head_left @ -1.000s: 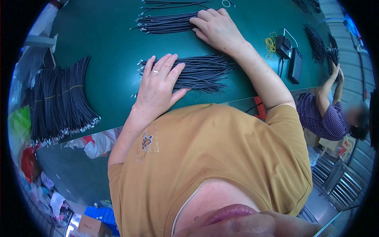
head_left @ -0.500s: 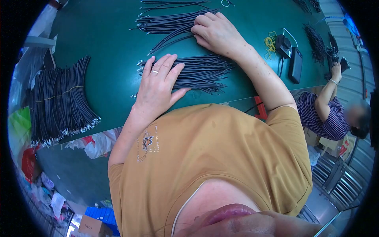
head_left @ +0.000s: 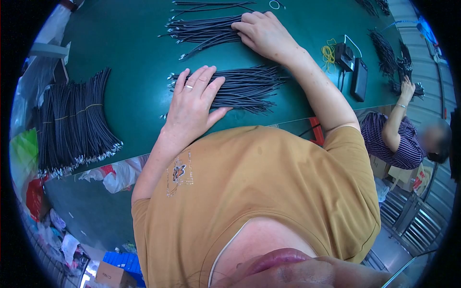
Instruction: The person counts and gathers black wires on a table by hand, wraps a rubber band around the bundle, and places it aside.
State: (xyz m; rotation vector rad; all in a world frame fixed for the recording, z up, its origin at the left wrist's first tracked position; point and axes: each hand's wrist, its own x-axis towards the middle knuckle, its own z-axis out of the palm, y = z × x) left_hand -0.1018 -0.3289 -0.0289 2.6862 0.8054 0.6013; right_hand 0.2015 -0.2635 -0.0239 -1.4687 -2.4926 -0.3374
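My left hand lies flat with its fingers spread on the left part of the near pile of black cables. A ring is on one finger. Small silvery terminals stick out at the cables' left ends. Farther back, my right hand is closed at the right end of another pile of black cables. Its thumb and fingers are pinched on cable ends there; how many cables is hidden. A few more cables lie apart behind that pile.
Banded bundles of black cables lie at the left table edge. To the right are a yellow coiled cord, a black adapter and a black power bank. Beyond them, a co-worker's hand is at more cables.
My right hand has shifted slightly left, and the loose cables under it now lie closer to the far pile. My left hand stays put. The co-worker's hand has moved slightly.
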